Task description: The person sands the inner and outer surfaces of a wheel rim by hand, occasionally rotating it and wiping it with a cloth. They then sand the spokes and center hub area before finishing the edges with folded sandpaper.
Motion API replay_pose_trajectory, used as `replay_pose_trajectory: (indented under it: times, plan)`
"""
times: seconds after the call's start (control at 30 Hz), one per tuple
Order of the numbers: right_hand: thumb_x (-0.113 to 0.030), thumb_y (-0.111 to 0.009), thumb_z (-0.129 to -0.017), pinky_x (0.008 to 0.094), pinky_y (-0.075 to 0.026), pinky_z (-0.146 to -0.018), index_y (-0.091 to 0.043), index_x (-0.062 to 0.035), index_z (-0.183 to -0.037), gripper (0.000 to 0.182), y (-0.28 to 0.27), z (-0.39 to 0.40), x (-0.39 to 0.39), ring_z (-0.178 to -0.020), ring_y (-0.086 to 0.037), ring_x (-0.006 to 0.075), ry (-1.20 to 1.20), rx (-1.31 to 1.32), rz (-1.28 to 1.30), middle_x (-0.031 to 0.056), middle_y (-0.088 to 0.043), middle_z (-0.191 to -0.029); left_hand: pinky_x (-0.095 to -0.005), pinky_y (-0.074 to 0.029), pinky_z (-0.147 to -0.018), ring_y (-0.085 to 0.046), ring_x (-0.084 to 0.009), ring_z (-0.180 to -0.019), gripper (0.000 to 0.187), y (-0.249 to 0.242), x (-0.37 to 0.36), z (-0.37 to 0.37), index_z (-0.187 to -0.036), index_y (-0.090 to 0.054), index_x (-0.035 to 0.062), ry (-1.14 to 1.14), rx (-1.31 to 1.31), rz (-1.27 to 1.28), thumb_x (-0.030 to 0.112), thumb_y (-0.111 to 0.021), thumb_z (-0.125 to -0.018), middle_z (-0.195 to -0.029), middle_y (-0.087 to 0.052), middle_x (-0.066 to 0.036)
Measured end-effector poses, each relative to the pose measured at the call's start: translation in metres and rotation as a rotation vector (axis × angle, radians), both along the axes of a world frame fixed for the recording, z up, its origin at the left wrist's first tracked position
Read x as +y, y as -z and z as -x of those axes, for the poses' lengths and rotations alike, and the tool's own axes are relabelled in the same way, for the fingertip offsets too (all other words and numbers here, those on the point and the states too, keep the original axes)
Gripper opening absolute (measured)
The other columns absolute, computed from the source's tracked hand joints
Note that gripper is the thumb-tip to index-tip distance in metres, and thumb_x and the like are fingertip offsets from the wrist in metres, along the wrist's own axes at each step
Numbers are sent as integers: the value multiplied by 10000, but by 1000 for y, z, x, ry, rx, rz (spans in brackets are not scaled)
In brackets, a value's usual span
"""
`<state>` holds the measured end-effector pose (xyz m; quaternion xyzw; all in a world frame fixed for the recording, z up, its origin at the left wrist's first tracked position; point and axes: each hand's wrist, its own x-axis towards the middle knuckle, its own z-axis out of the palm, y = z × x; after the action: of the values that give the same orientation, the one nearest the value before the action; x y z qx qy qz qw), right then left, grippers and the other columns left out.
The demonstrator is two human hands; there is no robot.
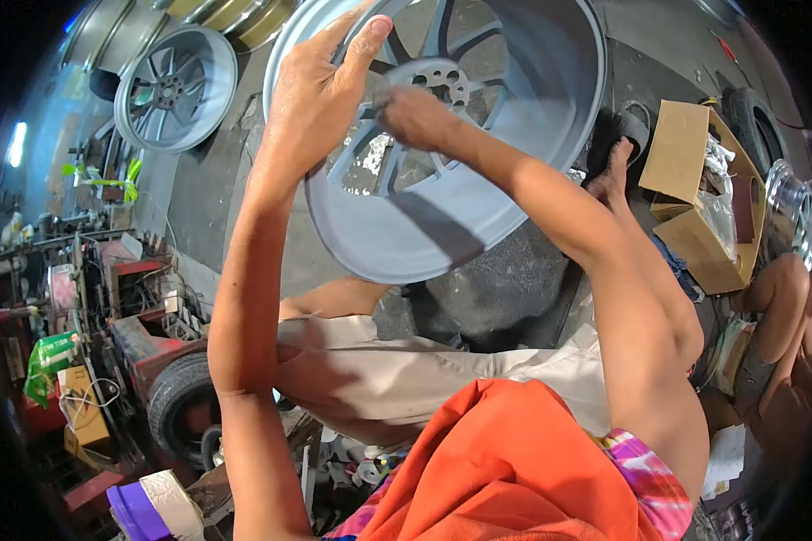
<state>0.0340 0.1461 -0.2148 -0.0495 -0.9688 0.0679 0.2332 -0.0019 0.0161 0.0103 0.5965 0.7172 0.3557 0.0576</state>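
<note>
A grey-painted alloy wheel (406, 239) stands tilted between my legs, its spokes and hub holes facing me through the wide barrel. My left hand (329, 86) grips the wheel's upper left edge, thumb on the near side and fingers partly hidden past the rim. Inside the barrel, near the hub and spokes, my right hand (415, 117) is closed and smeared by motion. Whatever it may hold against the spokes is hidden. The right forearm casts a shadow on the barrel's inner wall.
Another grey wheel (176, 90) leans at the upper left. On the right are a cardboard box (681, 153) with plastic inside, a tire (753, 126) and a chrome wheel (789, 212). Another person's bent knee (785, 288) shows there. Cluttered machinery (140, 288) and a small tire (180, 406) lie left.
</note>
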Motion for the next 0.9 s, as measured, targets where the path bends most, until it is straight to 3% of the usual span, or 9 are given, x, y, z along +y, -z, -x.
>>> replay_pose_trajectory:
  times: [0.07,0.2,0.3,0.37,0.47,0.6,0.73,0.8,0.9]
  plan:
    - [-151,-685,-753,446,-518,-902,-733,-78,-892,164,1,-13,8,-1027,-647,341,-144,41,-103,137,-706,-977,-294,-469,-889,-598,-140,-946,567,0,0,0,-1273,-623,-26,22,10,-47,472,-567,-1007,-982,-715,-119]
    - [-79,-613,-854,426,-520,-911,-732,-102,-1109,282,-7,-36,49,-989,-675,339,53,430,454,136,-716,-1067,-320,-469,-935,-621,-166,-1006,552,-6,-7,-15,-1290,-615,-23,27,13,-49,448,-573,-1005,-1060,-724,-179]
    - [-98,-597,-870,410,-536,-873,-726,-96,-1143,302,17,-39,72,-926,-694,355,296,510,868,152,-720,-1093,-372,-492,-790,-642,-274,-835,419,-12,0,-23,-1187,-625,-48,108,-86,-121,329,-519,-1035,-896,-675,-217]
    - [-198,-605,-841,456,-547,-821,-759,-55,-961,243,10,-37,72,-852,-697,385,383,522,609,178,-726,-894,-377,-493,-806,-649,-301,-863,420,-12,-2,-19,-1188,-626,-52,75,-80,-61,325,-522,-1033,-929,-680,-231]
    - [-166,-625,-818,439,-528,-902,-734,-103,-1072,284,-23,-23,28,-981,-672,366,191,85,92,138,-716,-1040,-408,-493,-840,-663,-382,-939,431,-10,-2,-22,-1198,-620,-71,72,11,-87,314,-528,-1027,-1015,-686,-274]
    - [-149,-630,-813,434,-516,-938,-710,-113,-1117,317,-16,-19,18,-1023,-650,376,-155,106,-153,147,-695,-1078,-418,-491,-851,-664,-390,-965,439,-9,-4,-21,-1202,-611,-83,58,38,-120,311,-531,-1025,-1028,-676,-294]
    - [-150,-619,-843,404,-528,-886,-731,-73,-1137,324,-7,-54,77,-982,-681,322,186,281,405,173,-711,-1059,-403,-492,-834,-658,-359,-918,405,-18,-10,-23,-1193,-627,-58,54,-63,-15,300,-537,-1026,-986,-687,-255]
    - [-122,-597,-923,331,-509,-903,-672,-6,-1233,339,41,-68,113,-1012,-650,191,233,239,1022,86,-704,-1129,-397,-486,-806,-646,-338,-866,377,-8,-4,-18,-1169,-638,-40,54,-66,-27,294,-539,-1025,-930,-681,-230]
    - [-218,-613,-874,333,-526,-832,-717,-19,-1157,361,62,-73,116,-869,-676,205,229,347,1231,168,-727,-996,-401,-484,-792,-649,-332,-860,368,-6,-3,-16,-1161,-638,-39,83,-6,-161,289,-542,-1024,-917,-676,-232]
